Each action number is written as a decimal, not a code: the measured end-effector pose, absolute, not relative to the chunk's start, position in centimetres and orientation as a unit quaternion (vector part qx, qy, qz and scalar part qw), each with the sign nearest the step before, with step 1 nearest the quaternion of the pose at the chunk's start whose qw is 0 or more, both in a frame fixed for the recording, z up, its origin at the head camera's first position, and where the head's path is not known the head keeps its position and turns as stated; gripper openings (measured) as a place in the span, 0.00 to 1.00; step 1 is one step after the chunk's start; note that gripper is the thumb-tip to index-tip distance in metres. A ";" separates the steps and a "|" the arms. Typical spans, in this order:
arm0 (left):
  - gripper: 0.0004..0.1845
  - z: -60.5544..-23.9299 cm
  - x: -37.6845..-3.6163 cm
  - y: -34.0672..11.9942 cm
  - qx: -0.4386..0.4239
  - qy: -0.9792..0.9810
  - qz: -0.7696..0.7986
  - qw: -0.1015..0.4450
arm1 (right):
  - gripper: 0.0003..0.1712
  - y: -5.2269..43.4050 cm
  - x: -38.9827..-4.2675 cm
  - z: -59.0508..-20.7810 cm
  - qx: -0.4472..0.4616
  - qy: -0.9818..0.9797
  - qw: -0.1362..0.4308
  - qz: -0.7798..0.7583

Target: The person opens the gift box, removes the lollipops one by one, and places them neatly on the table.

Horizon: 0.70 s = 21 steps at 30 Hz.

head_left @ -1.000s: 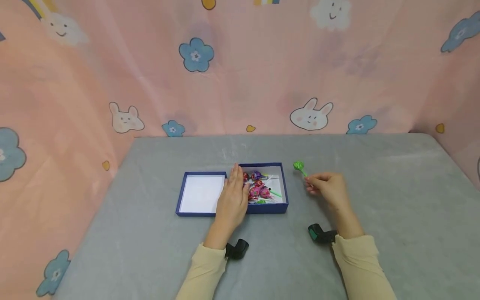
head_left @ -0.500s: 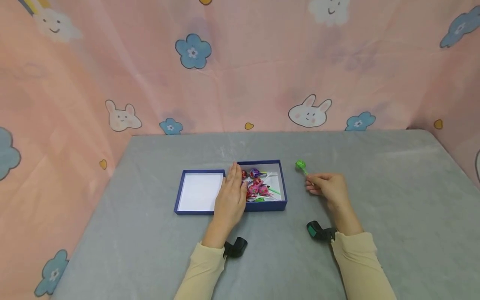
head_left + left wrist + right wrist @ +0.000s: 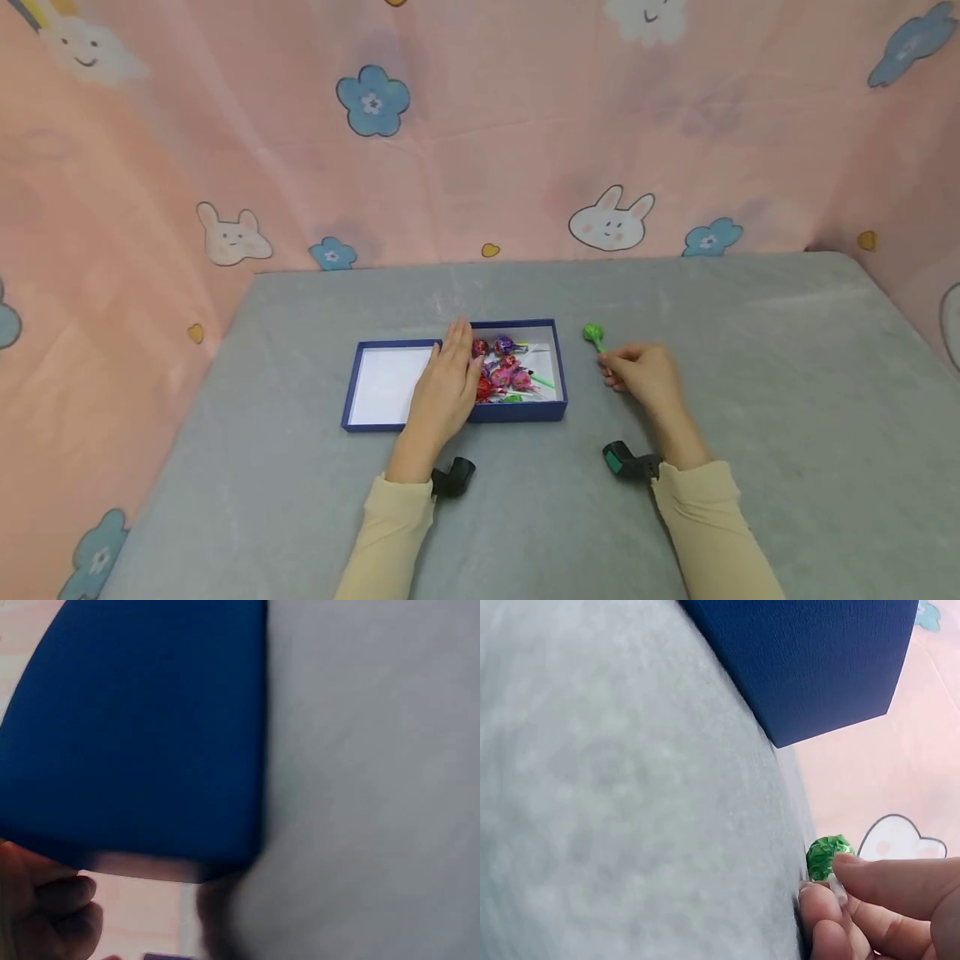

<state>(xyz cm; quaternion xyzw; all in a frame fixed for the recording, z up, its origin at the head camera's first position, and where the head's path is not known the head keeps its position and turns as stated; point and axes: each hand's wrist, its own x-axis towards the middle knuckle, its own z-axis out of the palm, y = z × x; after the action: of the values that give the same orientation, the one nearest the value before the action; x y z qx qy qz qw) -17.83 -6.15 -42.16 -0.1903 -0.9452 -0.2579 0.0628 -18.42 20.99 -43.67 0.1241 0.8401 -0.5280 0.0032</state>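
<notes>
**Green lollipop held beside the candy box**

A blue box (image 3: 558,367) of wrapped lollipops (image 3: 504,377) is seen at frame centre on the grey table (image 3: 750,350), with its white-lined lid (image 3: 382,396) touching it on the left. The seam between them is covered by the flat, straight-fingered left hand (image 3: 442,387). Right of the box, the stick of a green lollipop (image 3: 593,333) is pinched by the right hand (image 3: 643,377). Compared with a second ago, little is changed: the lollipop is held slightly nearer the box.

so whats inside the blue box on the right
Inside the blue box: wrapped lollipops, red, purple and pink, green sticks showing. The left hand covers its left edge, hiding whatever lies beneath.
</notes>
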 end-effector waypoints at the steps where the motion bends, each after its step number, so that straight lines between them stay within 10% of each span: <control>1: 0.29 -42.3 -17.8 -6.2 -0.188 -0.944 -0.264 0.061 | 0.14 21.0 -18.4 -43.6 0.118 0.847 0.004 -0.519; 21: 0.35 -42.6 -17.2 -6.7 -0.217 -0.943 -0.250 0.034 | 0.16 21.7 -18.5 -43.8 0.105 0.835 0.058 -0.537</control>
<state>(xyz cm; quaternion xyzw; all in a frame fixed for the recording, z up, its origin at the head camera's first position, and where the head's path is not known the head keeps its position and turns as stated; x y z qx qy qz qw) -17.15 -6.66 -42.64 -0.2171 -0.9430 -0.2500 0.0336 -18.45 21.67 -43.80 0.1050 0.8350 -0.5370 0.0575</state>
